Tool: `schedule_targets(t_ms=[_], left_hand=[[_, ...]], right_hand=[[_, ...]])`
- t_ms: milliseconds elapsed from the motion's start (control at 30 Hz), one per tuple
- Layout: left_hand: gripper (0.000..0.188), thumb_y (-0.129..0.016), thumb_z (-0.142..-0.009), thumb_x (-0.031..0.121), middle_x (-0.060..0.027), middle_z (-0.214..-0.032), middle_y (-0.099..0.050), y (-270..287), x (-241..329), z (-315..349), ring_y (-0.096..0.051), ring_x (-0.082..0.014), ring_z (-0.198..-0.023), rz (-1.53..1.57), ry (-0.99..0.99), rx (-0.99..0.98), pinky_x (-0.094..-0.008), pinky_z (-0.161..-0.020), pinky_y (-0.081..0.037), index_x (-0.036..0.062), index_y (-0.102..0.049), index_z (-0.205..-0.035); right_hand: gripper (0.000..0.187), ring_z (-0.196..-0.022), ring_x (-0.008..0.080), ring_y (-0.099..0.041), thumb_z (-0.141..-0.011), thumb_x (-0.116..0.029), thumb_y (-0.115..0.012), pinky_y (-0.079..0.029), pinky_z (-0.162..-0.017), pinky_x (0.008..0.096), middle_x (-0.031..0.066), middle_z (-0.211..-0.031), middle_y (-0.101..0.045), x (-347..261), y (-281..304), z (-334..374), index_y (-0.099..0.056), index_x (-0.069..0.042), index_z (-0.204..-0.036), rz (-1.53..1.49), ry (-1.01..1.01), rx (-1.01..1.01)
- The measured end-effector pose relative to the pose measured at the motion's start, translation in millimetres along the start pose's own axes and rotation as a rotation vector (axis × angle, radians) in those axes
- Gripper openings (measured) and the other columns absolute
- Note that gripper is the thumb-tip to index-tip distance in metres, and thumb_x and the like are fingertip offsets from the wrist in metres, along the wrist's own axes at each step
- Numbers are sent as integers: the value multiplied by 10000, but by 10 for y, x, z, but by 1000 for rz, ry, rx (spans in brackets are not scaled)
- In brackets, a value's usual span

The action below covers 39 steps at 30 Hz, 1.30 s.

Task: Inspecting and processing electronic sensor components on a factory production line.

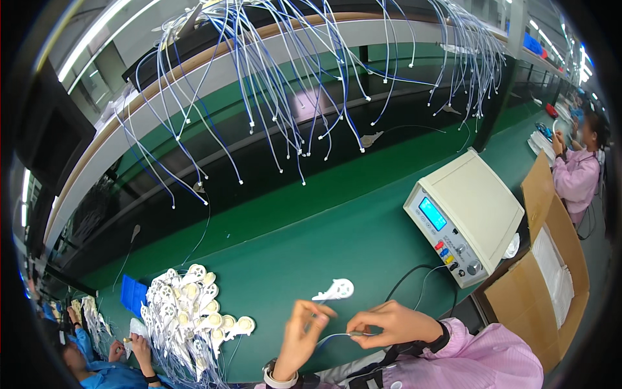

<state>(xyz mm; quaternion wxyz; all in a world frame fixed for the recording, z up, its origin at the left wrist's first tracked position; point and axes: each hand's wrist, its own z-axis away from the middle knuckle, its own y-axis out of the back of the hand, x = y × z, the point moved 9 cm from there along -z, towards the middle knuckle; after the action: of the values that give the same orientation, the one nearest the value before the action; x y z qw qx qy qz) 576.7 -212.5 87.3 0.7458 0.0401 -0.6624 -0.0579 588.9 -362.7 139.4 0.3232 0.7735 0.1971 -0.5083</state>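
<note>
My right hand point(392, 324) is closed in a pinch on a thin cable point(335, 335), low at the front of the green bench. A small greyish end piece shows at the fingertips, its kind too small to make out. Just left of it, my left hand point(299, 337) is raised, with fingers smeared by motion, so its grip cannot be told. A white plastic part with a round holed head and narrow tail point(338, 290) lies on the bench just beyond both hands. Farther left is a heap of similar white parts point(184, 305) with cables trailing toward the near edge.
A beige test meter point(470, 214) with a lit blue display stands right, leads plugged in. Beside it is an open cardboard box point(518, 295). Blue and white cables point(272, 84) hang from a shelf above. A blue bin point(133, 295) adjoins the heap. Co-workers sit left and far right.
</note>
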Motion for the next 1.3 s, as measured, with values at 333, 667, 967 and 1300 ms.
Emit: schedule_targets(t_ms=[333, 667, 967, 1300], left_hand=[[353, -559, -822, 100, -147, -1267, -542, -970, -447, -71, -518, -322, -1195, -967, -718, -440, -381, -989, -418, 18, -569, -1165], [126, -521, -921, 101, -163, -887, -575, -535, -601, -283, -592, -316, -817, -783, -179, -196, -388, -670, -454, 45, -488, -1030], [91, -507, -955, 25, -58, -810, -481, 665, 358, 617, -394, -129, -628, 744, -180, 414, -267, -583, -343, 46, -449, -1021], [151, -401, -1014, 144, -27, -715, -344, 587, 1627, 1511, -323, -129, -582, 762, -1264, 49, -287, -512, -280, -2, -421, -1047]], right_hand=[[170, -541, 166, -593, -814, -108, -694, -479, -538, 278, 38, -628, -581, 213, -22, 398, -611, -64, -956, 11, -117, 19], [168, -563, 146, -589, -828, -84, -694, -470, -545, 266, 33, -663, -604, 152, 120, 499, -636, -57, -983, -22, -122, 55], [200, -681, 177, -656, -892, -91, -649, -502, -613, 280, 62, -800, -674, 106, -63, 253, -597, -26, -1074, -171, -86, -92], [124, -537, 183, -544, -854, -46, -650, -427, -517, 290, 75, -673, -598, -283, -108, 108, -616, -30, -972, -200, 22, -65]])
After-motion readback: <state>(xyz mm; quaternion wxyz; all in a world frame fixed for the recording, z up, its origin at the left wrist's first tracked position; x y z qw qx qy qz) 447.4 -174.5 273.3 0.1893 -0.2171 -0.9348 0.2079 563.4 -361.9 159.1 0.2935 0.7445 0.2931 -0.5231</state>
